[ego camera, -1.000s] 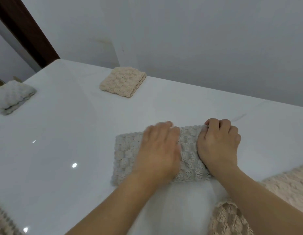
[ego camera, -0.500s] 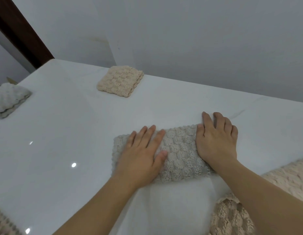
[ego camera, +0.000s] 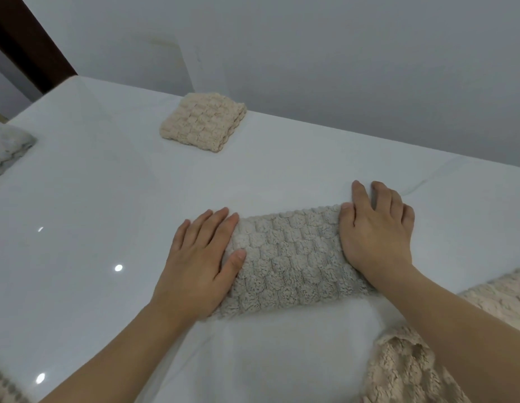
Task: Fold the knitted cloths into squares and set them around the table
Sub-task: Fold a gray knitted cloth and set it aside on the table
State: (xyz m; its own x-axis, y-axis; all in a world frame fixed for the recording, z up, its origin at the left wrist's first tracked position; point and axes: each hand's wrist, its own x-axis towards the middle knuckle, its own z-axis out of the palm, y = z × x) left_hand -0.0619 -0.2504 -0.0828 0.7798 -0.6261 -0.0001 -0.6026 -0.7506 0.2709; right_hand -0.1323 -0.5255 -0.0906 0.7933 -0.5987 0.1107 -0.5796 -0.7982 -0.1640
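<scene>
Both hands, left point(ego camera: 199, 266) and right point(ego camera: 376, 231), have spread apart, flat and open, smoothing the folded grey knitted cloth point(ego camera: 290, 260) on the white counter point(ego camera: 107, 199); one more fold seems due.

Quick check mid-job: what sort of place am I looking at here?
Most likely a room in a home, at a dining or work table. A glossy white table stands against a plain pale wall, a dark wooden frame shows at far left, and folded knitted cloths like the beige square sit on it.
</scene>
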